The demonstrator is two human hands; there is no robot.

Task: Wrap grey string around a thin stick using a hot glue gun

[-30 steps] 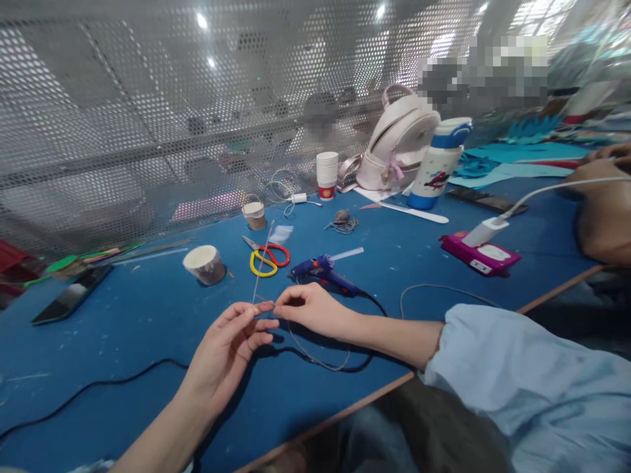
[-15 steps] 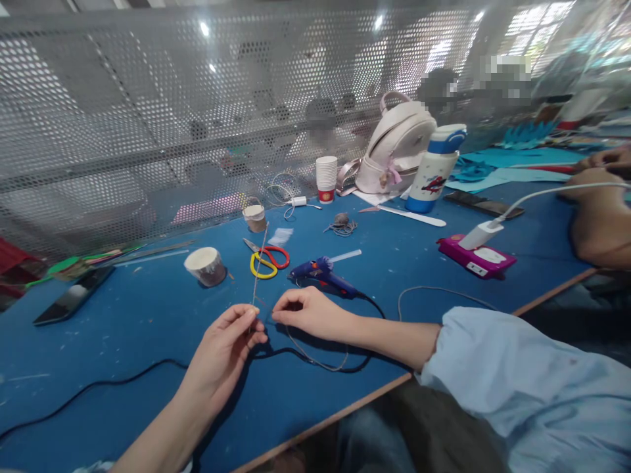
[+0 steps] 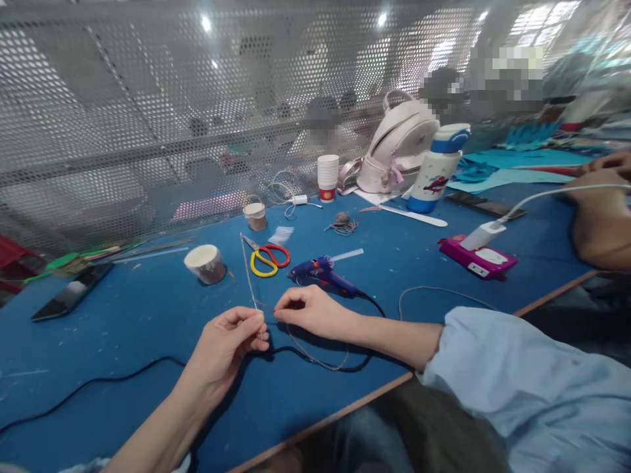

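Between thumb and fingers of my left hand (image 3: 229, 338) is a thin, pale stick (image 3: 248, 276), its far end slanting up and to the left. My right hand (image 3: 315, 313), just to the right, pinches a thin grey yarn (image 3: 331, 368). A short stretch of yarn runs from its fingertips to the stick, and a loop hangs below onto the table. Beyond my hands lie scissors (image 3: 264, 264) with a red and a yellow handle loop. A blue glue gun (image 3: 323, 273) with a clear glue stick in its back rests behind my right hand.
On the blue table (image 3: 133, 328) stand a wrapped roll (image 3: 206, 266), a smaller roll (image 3: 255, 217), stacked paper cups (image 3: 328, 177), a bottle (image 3: 436, 171) and a backpack (image 3: 394, 148). A black cord (image 3: 93, 384) crosses the left. A purple power strip (image 3: 480, 257) lies right, near another person's arm (image 3: 599, 223).
The stick's far end has swung from leaning right to leaning left. My left hand has shifted very slightly right, while my right hand keeps almost the same place and pinch.
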